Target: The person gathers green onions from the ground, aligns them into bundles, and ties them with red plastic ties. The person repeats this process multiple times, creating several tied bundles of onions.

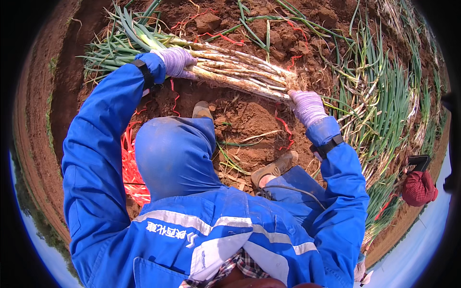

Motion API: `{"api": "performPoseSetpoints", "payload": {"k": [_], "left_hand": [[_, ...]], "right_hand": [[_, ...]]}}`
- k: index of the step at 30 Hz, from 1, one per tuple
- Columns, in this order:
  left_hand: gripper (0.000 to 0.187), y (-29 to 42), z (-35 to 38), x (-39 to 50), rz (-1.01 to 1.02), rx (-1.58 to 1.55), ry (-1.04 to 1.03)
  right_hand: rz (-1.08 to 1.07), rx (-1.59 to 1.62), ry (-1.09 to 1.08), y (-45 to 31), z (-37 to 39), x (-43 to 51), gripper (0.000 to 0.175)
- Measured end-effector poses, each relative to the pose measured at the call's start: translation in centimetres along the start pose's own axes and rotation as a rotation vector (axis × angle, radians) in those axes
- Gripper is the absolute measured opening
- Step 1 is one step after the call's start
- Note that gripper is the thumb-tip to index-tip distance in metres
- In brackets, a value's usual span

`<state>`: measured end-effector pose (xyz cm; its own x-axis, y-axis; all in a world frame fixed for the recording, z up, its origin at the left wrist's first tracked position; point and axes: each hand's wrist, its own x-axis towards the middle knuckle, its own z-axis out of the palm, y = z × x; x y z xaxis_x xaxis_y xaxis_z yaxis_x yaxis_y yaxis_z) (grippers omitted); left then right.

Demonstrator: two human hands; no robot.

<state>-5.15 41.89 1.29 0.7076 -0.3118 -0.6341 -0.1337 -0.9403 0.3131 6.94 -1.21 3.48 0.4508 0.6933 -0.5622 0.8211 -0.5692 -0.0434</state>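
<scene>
A long bundle of green onions (pixel 237 68) lies across in front of me, its green leaves to the left and its roots to the right. My left hand (pixel 176 62), in a lilac knit glove, is closed around the stalks where white turns to green. At the root end, my gloved right hand (pixel 306 105) touches the lower edge of the bundle; its fingertips are partly hidden, so its hold is unclear. Red plastic strips (pixel 132 165) lie in a heap beside my left knee.
Rows of green onions (pixel 392 97) lie on the reddish soil (pixel 248 118) at the right. Loose red strips (pixel 284 126) and stray leaves are scattered around the bundle. My shoe (pixel 275 167) rests on the soil below. A person in a red checked garment (pixel 419 188) is at the far right.
</scene>
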Motion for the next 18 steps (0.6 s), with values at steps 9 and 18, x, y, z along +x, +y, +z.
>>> {"api": "performPoseSetpoints", "payload": {"k": [9,18], "left_hand": [[0.055,-1.9,3.4,2.9,-0.173,0.004,-0.112],[0.045,2.1,3.8,4.3,-0.221,0.170,-0.116]], "right_hand": [[-0.123,-0.079,-0.097,-1.6,1.0,3.8,0.041],[-0.036,-0.155,-0.246,-3.3,2.5,5.5,0.026]]}}
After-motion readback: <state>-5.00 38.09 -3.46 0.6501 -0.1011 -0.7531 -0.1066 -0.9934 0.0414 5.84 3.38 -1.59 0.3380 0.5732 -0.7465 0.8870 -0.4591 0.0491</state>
